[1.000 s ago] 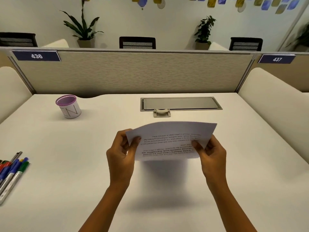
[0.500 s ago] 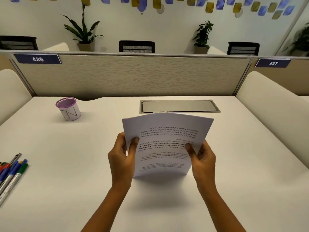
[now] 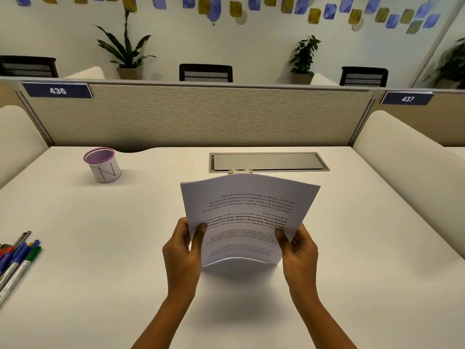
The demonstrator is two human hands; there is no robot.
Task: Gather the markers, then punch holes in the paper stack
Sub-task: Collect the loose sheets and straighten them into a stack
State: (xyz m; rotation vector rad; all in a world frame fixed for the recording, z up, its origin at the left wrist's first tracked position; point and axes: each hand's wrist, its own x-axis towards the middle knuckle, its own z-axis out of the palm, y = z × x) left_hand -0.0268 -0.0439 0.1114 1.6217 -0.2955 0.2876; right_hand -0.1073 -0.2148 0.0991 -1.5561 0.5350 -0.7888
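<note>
A stack of printed white paper [image 3: 247, 205] stands nearly upright on its lower edge on the white desk [image 3: 100, 273], text upside down to me. My left hand [image 3: 182, 250] grips its left side and my right hand [image 3: 299, 250] grips its right side, thumbs on the front sheet. Several markers [image 3: 17, 260] with blue, green and red caps lie in a loose bunch at the desk's left edge, far from both hands. A small metal hole punch [image 3: 240, 171] peeks out just behind the top of the paper, mostly hidden.
A white pen cup with a purple mesh rim [image 3: 103, 165] stands at the back left. A grey cable-tray lid [image 3: 269, 162] is set into the desk at the back centre. A fabric partition [image 3: 201, 114] closes the far side; cream side panels flank the desk.
The paper stack has been tipped from nearly flat to nearly upright, its lower edge now on the desk. Both hands stayed on its sides and came slightly closer to me.
</note>
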